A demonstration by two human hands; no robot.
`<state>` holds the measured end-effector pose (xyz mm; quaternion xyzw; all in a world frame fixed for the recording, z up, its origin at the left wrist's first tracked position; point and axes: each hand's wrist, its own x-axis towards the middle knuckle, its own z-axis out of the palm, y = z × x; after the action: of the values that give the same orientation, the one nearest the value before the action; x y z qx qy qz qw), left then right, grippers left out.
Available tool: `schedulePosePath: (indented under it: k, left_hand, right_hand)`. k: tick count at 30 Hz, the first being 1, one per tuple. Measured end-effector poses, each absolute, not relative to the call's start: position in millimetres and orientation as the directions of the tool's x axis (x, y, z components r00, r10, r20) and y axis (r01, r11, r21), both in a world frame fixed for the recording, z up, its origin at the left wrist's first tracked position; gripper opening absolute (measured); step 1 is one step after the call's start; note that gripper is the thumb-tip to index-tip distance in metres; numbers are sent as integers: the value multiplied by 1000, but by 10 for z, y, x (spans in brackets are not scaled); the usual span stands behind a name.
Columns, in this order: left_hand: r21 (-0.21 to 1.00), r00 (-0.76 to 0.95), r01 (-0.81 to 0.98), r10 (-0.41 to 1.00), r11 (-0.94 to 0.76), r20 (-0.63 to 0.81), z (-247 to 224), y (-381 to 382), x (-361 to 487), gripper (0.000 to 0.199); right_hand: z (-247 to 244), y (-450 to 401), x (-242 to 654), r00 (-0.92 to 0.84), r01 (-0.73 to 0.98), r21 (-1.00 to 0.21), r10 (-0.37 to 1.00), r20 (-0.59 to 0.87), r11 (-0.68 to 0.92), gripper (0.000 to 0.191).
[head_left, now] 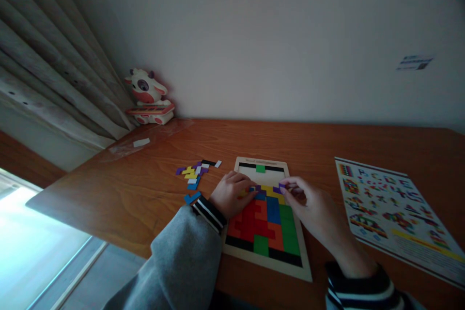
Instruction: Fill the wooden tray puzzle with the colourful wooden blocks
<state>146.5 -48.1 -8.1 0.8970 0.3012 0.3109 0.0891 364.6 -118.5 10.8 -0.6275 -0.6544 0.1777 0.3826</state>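
Note:
A wooden puzzle board (271, 266) lies on the desk, its lower part filled with red, orange, blue, green and black block pieces. My right hand (308, 201) pinches a small purple puzzle piece (277, 190) at the board's right edge, beside yellow pieces. Over the left side rests my left hand (232, 193), fingers extended and touching the board near blue and purple pieces; it grips nothing that I can make out. Toward the top, the board's pale base shows around a green piece (260, 168) set in a black strip.
Loose pieces (192, 172) in purple, yellow, white, black and blue lie left of the board. A printed pattern sheet (392, 213) is on the right. A toy cow with a keyboard (149, 97) stands at the back left, by the curtain (54, 58). Behind the desk rises a wall.

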Motion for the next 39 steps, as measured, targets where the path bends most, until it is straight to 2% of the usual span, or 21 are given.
schedulePosePath:
  k: [5, 9, 21, 27, 34, 39]
  left_hand:
    - [217, 758, 377, 434, -901, 487, -26, -563, 1390, 28]
    - [239, 792, 322, 399, -916, 462, -12, -604, 1367, 34]
    - [257, 793, 312, 400, -915, 460, -15, -600, 1357, 34]
    - [224, 810, 297, 369, -928, 456, -50, -594, 1364, 38]
    - [230, 835, 315, 384, -921, 394, -54, -597, 1367, 42]
    - [227, 832, 303, 373, -926, 410, -61, -599, 1368, 37]
  right_hand:
    - [100, -1187, 3649, 75, 688, -702, 944, 320, 183, 17]
    - [91, -1181, 3652, 56, 691, -701, 953, 297, 177, 18]
    - [98, -1189, 3660, 52, 699, -695, 957, 285, 169, 18]
    - [96, -1188, 3646, 41, 697, -690, 950, 308, 194, 20]
    - [126, -1196, 3632, 20, 737, -649, 954, 300, 189, 22]
    - [116, -1191, 3628, 20, 729, -655, 950, 311, 198, 22]
